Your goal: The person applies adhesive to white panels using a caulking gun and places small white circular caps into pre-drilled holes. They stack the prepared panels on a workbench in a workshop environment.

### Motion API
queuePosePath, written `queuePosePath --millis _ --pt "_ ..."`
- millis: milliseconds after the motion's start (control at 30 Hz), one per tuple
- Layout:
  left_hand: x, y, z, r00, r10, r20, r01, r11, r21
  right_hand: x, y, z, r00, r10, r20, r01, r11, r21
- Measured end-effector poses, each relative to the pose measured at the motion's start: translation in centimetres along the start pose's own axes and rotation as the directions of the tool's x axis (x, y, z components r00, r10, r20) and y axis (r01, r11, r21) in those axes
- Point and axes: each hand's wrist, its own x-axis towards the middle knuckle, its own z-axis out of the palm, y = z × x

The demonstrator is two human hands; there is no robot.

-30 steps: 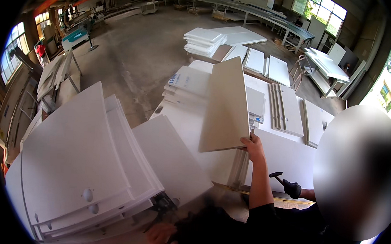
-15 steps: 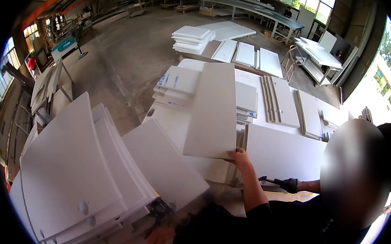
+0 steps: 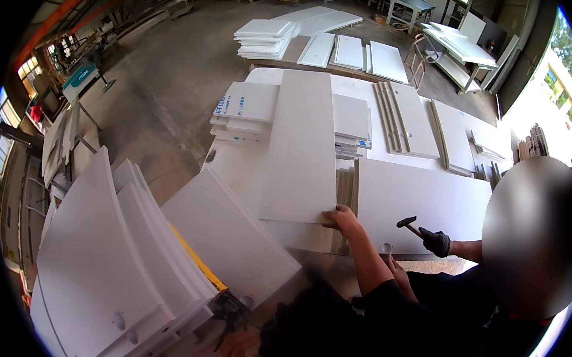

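Where the view begins at the left, a leaning stack of white panels [image 3: 111, 253] fans out, its top sheets tilted and a yellow edge [image 3: 193, 258] showing between two of them. At the lower edge, just beside a dark metal tool [image 3: 229, 306], the left hand [image 3: 239, 351] shows only in part, and whether its fingers are wide or closed cannot be told. Further right, a long white board [image 3: 301, 147] lies across the table [image 3: 247, 169], overlapping a pile of smaller white panels [image 3: 247, 114] behind it. The right hand [image 3: 341, 218] holds this board at its near right corner, fingers [image 3: 331, 215] curled over the edge. Just right of the hand, a large white sheet [image 3: 422, 203] lies flat on the table. Beyond it, a co-worker's gloved hand [image 3: 436, 242] grips a hammer [image 3: 409, 223] over the sheet's near edge. Narrow white strips [image 3: 394, 120] rest farther back, and more white boards [image 3: 265, 36] are stacked on the concrete floor [image 3: 167, 86].
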Motion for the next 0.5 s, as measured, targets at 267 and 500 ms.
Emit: queuePosePath --millis 267,500 --pt "0.1 0.2 0.7 1.000 0.021 0.012 -0.021 1.000 0.015 -2.1 -0.9 1.8 0.996 0.059 -0.068 -0.058 0.998 0.023" --pt "0.5 0.8 1.1 0.997 -0.008 0.072 0.006 1.000 0.027 -2.3 1.3 2.1 0.990 0.143 0.006 -0.141 0.965 0.222"
